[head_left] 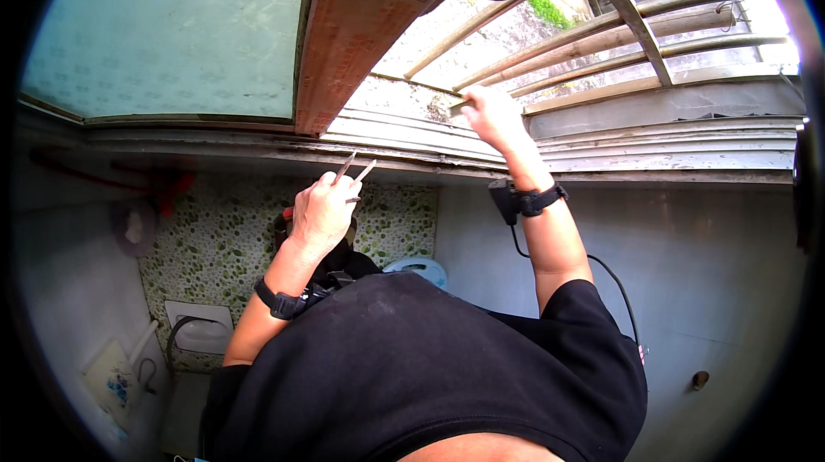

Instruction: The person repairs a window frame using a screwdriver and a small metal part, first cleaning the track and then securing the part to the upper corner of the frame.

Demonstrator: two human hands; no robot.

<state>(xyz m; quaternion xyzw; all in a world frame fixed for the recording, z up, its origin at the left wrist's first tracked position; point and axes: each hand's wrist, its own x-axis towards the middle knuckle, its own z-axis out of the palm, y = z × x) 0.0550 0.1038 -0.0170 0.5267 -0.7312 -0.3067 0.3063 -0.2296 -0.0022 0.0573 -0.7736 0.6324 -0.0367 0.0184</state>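
Observation:
My left hand (320, 217) is closed around thin pointed pieces (345, 166) just below the window sill. Two of their tips stick up past my fingers, one dark and one pale; I cannot tell whether they belong to one tool. My right hand (494, 121) reaches over the window track (412, 151) into the bright opening, its fingers curled in front of the outer bars. A small dark-edged strip (458, 108) shows at its fingertips, too washed out by light to name. Each wrist wears a black strap.
Metal bars (593, 28) cross the outside of the window. A frosted pane (172, 32) and a brown frame post (357, 28) stand at left. Below lie a pebble-patterned floor (395, 217), a squat toilet (204, 331) and a pale blue basin (418, 269). A cable (612, 273) trails from my right wrist.

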